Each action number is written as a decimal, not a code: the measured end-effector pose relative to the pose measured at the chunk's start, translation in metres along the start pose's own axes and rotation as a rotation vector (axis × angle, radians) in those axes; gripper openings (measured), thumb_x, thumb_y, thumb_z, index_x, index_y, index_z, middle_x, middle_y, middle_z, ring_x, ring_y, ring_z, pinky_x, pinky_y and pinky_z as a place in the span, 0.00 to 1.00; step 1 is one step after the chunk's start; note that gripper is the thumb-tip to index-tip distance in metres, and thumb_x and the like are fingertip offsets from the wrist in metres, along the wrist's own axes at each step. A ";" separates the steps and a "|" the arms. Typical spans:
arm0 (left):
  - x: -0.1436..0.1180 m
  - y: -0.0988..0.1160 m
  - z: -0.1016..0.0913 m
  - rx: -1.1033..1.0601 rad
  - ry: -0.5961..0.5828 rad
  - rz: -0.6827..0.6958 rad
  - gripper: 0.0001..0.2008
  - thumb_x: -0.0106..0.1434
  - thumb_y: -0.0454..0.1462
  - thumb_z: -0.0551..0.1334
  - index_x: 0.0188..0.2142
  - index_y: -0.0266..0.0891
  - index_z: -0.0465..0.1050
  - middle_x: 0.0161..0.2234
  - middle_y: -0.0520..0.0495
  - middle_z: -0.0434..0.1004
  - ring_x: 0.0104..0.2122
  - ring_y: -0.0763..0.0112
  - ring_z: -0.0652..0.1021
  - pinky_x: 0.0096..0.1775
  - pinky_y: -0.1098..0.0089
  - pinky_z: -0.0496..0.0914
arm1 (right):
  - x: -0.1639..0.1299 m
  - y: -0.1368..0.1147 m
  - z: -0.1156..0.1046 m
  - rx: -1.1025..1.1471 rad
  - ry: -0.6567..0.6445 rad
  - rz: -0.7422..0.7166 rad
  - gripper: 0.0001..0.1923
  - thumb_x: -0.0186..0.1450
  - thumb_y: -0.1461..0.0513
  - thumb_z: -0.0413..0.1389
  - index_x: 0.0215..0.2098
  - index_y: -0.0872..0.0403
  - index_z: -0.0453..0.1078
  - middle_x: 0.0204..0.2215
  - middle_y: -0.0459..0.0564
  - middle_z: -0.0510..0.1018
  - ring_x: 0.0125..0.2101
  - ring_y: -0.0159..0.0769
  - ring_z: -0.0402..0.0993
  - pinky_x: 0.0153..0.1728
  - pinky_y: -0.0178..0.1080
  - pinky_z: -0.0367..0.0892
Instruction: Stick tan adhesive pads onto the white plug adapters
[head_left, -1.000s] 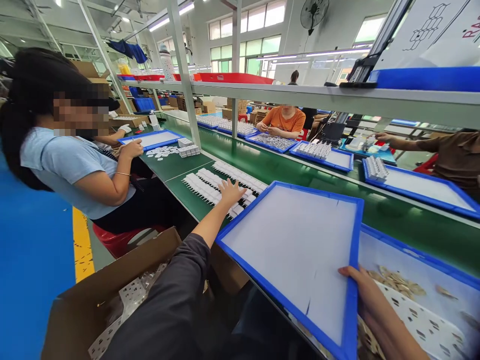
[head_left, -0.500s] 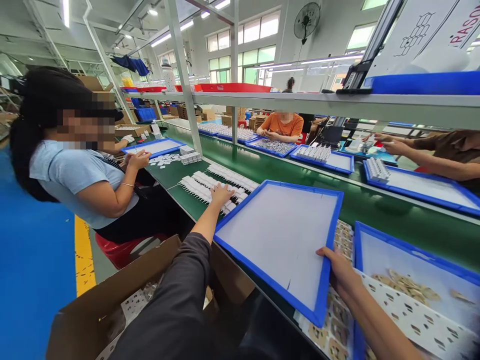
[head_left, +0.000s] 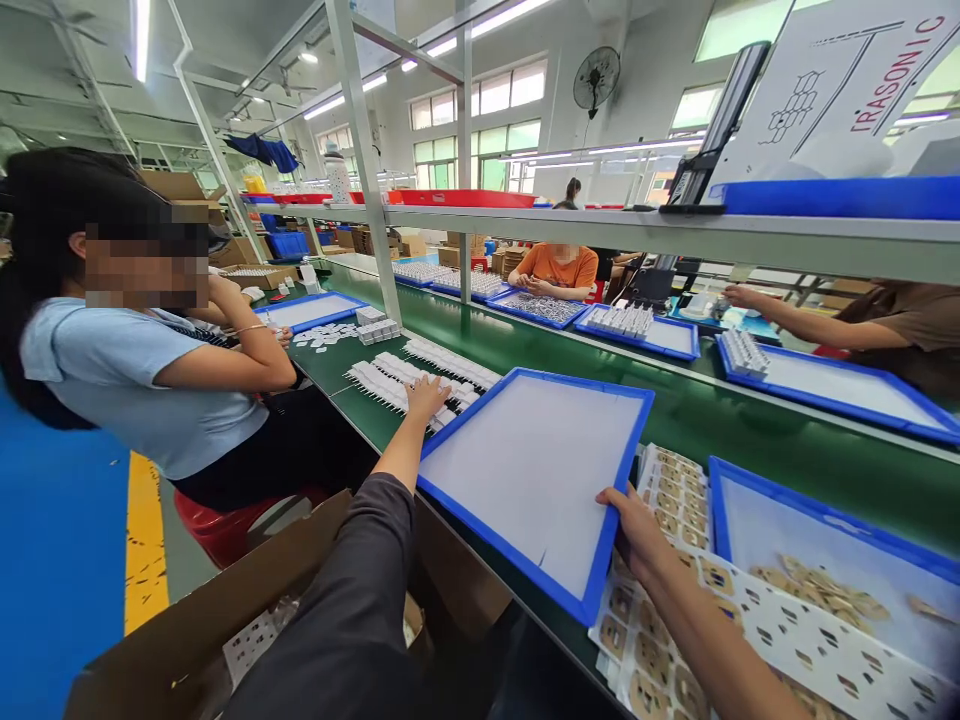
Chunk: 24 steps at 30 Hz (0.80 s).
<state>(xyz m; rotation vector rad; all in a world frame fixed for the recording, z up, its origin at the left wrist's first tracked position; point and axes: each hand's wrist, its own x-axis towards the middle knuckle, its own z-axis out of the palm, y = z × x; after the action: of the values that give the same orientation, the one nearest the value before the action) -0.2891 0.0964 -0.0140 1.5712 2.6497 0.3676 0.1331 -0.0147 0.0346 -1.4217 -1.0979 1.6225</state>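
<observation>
the head view looks forward and down, close over the green bench (head_left: 517,345).

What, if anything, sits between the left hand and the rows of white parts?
Nothing visible: the left hand is over the rows of white parts, apparently touching. The blue-framed tray in the right hand is alongside, its edge overlapping the rows' right ends in this view.

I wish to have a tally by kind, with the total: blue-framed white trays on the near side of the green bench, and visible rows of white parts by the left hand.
Blue-framed white trays: 3
Rows of white parts: 3
Total: 6
</observation>
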 end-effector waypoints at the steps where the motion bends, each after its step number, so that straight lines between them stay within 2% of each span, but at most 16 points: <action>1: 0.000 -0.003 -0.001 -0.003 0.014 0.003 0.33 0.69 0.55 0.41 0.68 0.42 0.53 0.68 0.38 0.46 0.67 0.48 0.50 0.63 0.42 0.39 | 0.002 0.000 0.003 0.000 -0.001 -0.001 0.38 0.42 0.56 0.53 0.53 0.48 0.56 0.39 0.43 0.71 0.28 0.20 0.64 0.26 0.28 0.65; 5: -0.002 -0.019 -0.008 -0.018 0.035 0.004 0.32 0.70 0.54 0.43 0.67 0.44 0.54 0.68 0.43 0.46 0.67 0.53 0.49 0.64 0.43 0.39 | 0.013 -0.001 0.017 0.016 -0.020 -0.017 0.36 0.42 0.57 0.52 0.51 0.47 0.56 0.34 0.42 0.70 0.26 0.19 0.64 0.26 0.28 0.65; 9: -0.007 -0.039 -0.016 -0.042 0.047 -0.038 0.31 0.70 0.53 0.43 0.67 0.44 0.55 0.68 0.42 0.46 0.68 0.56 0.49 0.65 0.44 0.41 | 0.032 0.002 0.032 0.008 -0.041 0.004 0.37 0.42 0.58 0.51 0.53 0.47 0.55 0.28 0.42 0.66 0.24 0.19 0.61 0.24 0.27 0.62; 19: -0.032 -0.082 -0.017 -0.121 0.039 -0.227 0.32 0.70 0.53 0.44 0.67 0.41 0.53 0.67 0.38 0.46 0.67 0.52 0.51 0.62 0.44 0.51 | 0.058 0.002 0.065 -0.041 -0.098 0.048 0.40 0.44 0.60 0.49 0.57 0.46 0.49 0.30 0.43 0.68 0.27 0.19 0.63 0.27 0.26 0.65; 24: -0.038 -0.094 -0.014 -0.152 0.027 -0.270 0.33 0.70 0.54 0.45 0.67 0.37 0.52 0.64 0.33 0.52 0.63 0.52 0.60 0.59 0.50 0.60 | 0.062 0.005 0.075 -0.088 -0.124 0.085 0.40 0.47 0.61 0.49 0.58 0.47 0.46 0.30 0.43 0.67 0.28 0.19 0.64 0.32 0.32 0.71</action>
<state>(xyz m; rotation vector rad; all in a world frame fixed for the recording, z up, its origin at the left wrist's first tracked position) -0.3534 0.0173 -0.0241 1.1563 2.7295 0.5613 0.0496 0.0283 0.0086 -1.4581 -1.2075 1.7609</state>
